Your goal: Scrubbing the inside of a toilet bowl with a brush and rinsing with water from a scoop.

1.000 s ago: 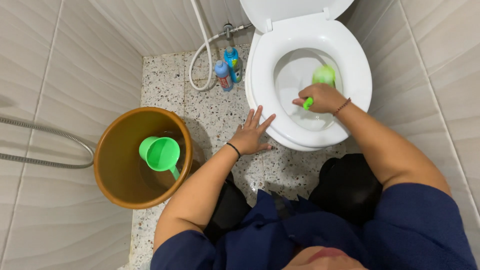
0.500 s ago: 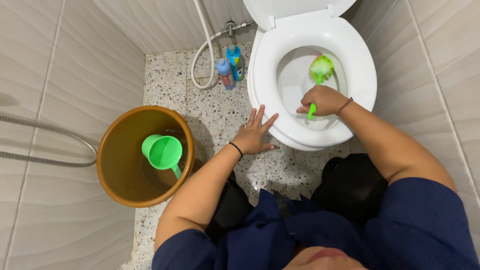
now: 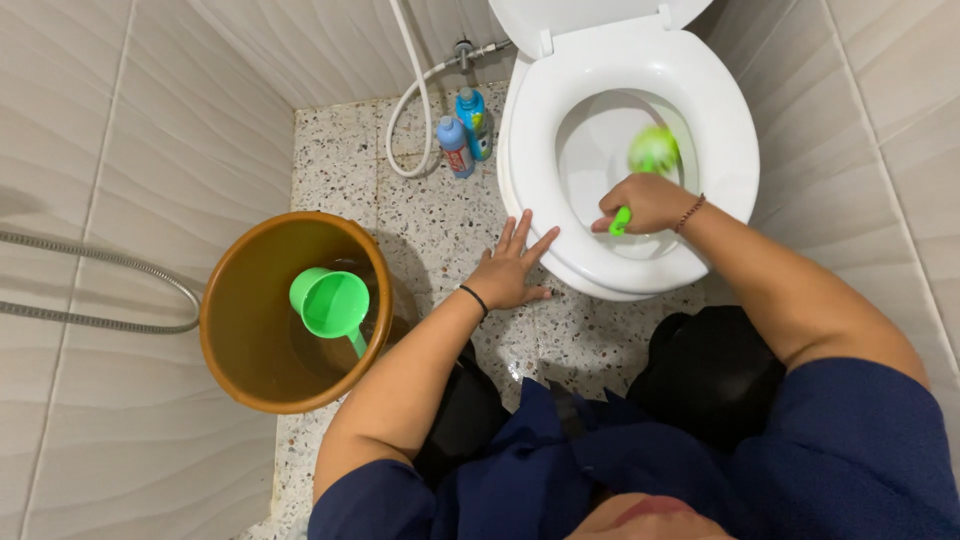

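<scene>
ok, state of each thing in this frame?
toilet lid: up
toilet seat: down
brush: in the bowl, blurred
right hand: fingers shut on the brush handle
left hand: open, flat on the floor
bucket: upright, uncovered
scoop: inside the bucket
two bottles: upright, capped

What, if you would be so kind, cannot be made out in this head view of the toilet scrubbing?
- Brush head: blurred by motion, bristles unreadable.
- Brush handle: mostly hidden inside the right hand.
- Toilet lid: cut off by the top edge.
- Bucket: whether it holds water is unclear; the green scoop covers part.
- Two bottles: too small to identify.
- Left hand: fully visible, flat on the floor.
</scene>
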